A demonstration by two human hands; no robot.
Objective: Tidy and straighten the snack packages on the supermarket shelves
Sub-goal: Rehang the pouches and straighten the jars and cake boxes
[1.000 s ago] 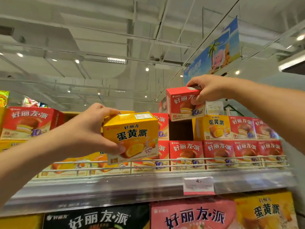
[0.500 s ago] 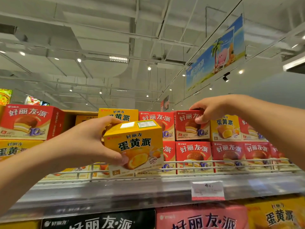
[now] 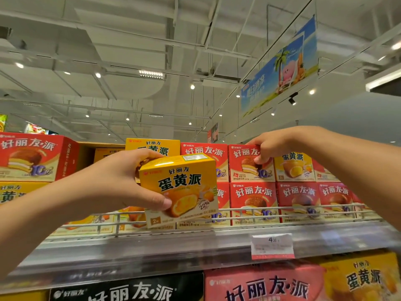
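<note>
The left hand (image 3: 117, 183) held the yellow box (image 3: 180, 190) off the shelf, in front of the wire rail (image 3: 249, 213), thumb across the printed front and fingers curled over the top rear edge. The box sat slightly tilted in the grip, its top face showing.

The right hand (image 3: 271, 146) rested on the red box (image 3: 249, 164) in the upper row behind the rail, fingers hooked over its top edge, thumb pressed on its front face. That box stood seated in the row, touching the red neighbour on its left and a yellow-fronted box (image 3: 293, 166) on its right.

Handling, as judged: thin cardboard cartons, probably light, stiff along edges and corners, soft in the middle of each face. The print looked glossy, so likely a little slippery. Best hold appeared to be across opposite faces near the edges, as the left hand had it; squeezing a face centre could dent the carton.

Surroundings, relative to the rail: behind it, two tiers of red boxes to the right, yellow ones to the left, with larger red and yellow cartons (image 3: 32, 157) at far left. Below it, a price tag (image 3: 272, 246) on the shelf lip (image 3: 152, 250), then bigger packs on the next shelf down.

Obstructions, as judged: the rail blocked any straight push in; the yellow box would have to go over it. Tight neighbours left little finger room.
</note>
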